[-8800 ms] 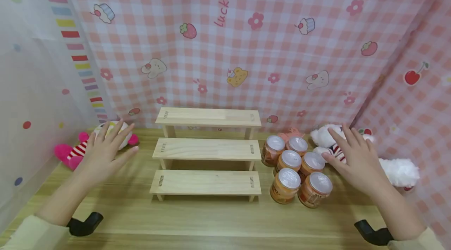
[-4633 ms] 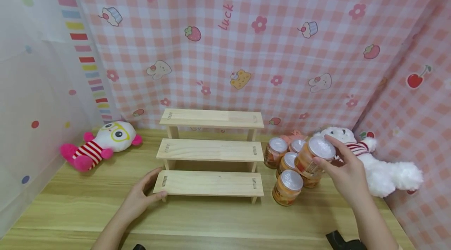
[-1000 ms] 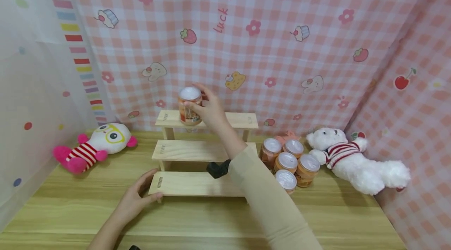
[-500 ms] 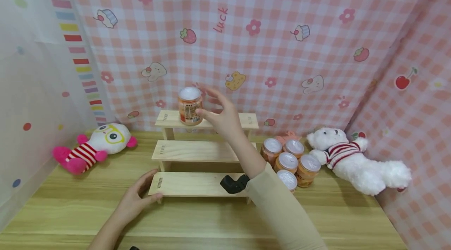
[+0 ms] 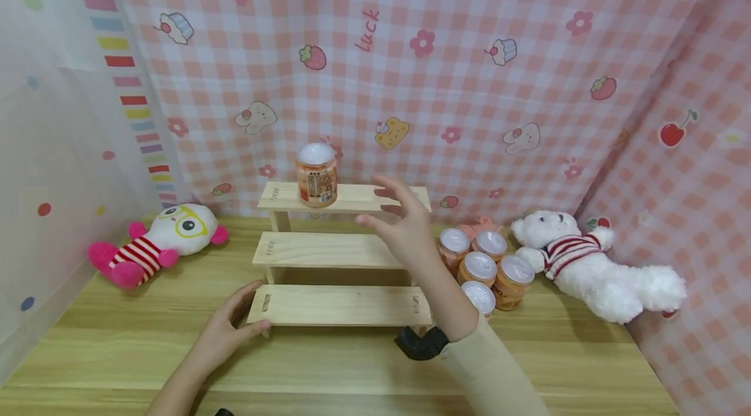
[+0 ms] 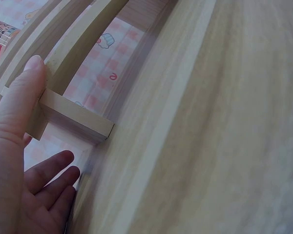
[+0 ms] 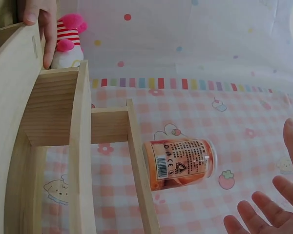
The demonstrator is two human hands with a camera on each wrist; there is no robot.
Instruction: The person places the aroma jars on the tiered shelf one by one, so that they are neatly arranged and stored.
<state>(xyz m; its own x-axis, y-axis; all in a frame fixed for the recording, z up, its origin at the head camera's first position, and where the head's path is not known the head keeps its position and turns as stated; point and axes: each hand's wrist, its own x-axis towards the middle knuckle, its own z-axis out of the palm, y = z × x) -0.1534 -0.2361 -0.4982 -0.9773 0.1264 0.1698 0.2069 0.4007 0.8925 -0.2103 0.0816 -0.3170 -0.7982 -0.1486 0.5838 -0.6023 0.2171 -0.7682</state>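
A three-tier wooden step shelf [image 5: 343, 305] stands on the table. On the left part of its top tier sits an upright jar [image 5: 317, 175] with an orange label and a clear lid; the right wrist view shows the same jar [image 7: 180, 163] sideways. My left hand [image 5: 225, 331] holds the left end of the bottom tier, thumb at the front edge and index finger at the back. In the left wrist view its other fingers [image 6: 51, 183] hang free. My right hand [image 5: 405, 227], fingers spread and holding nothing, hovers before the shelf's right side, apart from the jar.
Several similar jars [image 5: 480, 267] cluster right of the shelf, partly hidden by my right forearm. A white plush bear [image 5: 598, 272] lies beyond them. A pink plush toy [image 5: 158, 243] lies at the left. Checked cloth [image 5: 364, 90] hangs close behind the shelf.
My right hand brought a jar from the right cluster onto the top tier, let go and drew back rightward. My left hand moved onto the shelf's left end earlier and stays there.
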